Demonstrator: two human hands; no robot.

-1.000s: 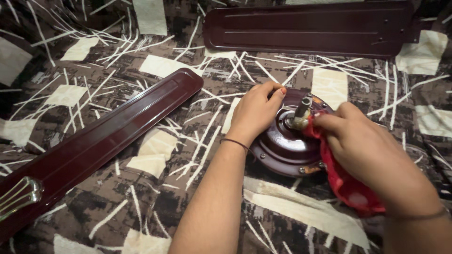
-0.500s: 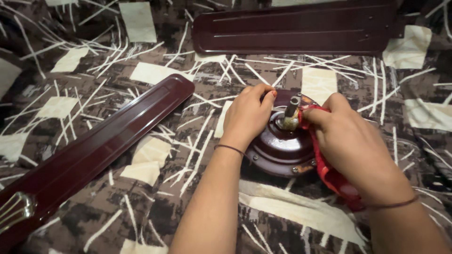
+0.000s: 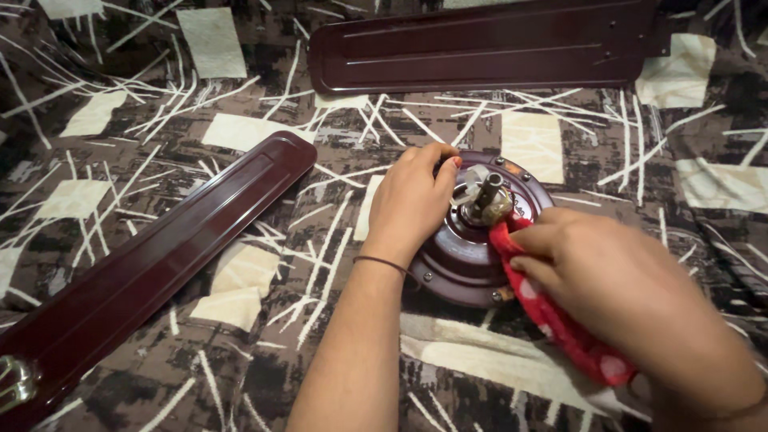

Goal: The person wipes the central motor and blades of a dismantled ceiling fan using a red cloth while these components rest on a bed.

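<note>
A round maroon fan motor housing [image 3: 468, 256] lies on a patterned brown-and-cream cloth, with a short metal shaft [image 3: 488, 192] standing up from its middle. My left hand [image 3: 412, 200] rests on the housing's left rim, fingers curled over the edge and gripping it. My right hand [image 3: 616, 280] holds a red cloth [image 3: 552, 320] with pale dots, pressing its end against the base of the shaft on the near right side. The right part of the housing is hidden under that hand.
A long maroon fan blade [image 3: 152, 264] lies diagonally at the left, its metal bracket [image 3: 12, 380] at the bottom left corner. A second maroon blade [image 3: 480, 48] lies across the top. The patterned cloth [image 3: 264, 128] covers the whole surface.
My right hand with the red cloth has slid from the shaft's right side down toward the near side of the shaft. My left hand stays on the rim. The view shifted slightly.
</note>
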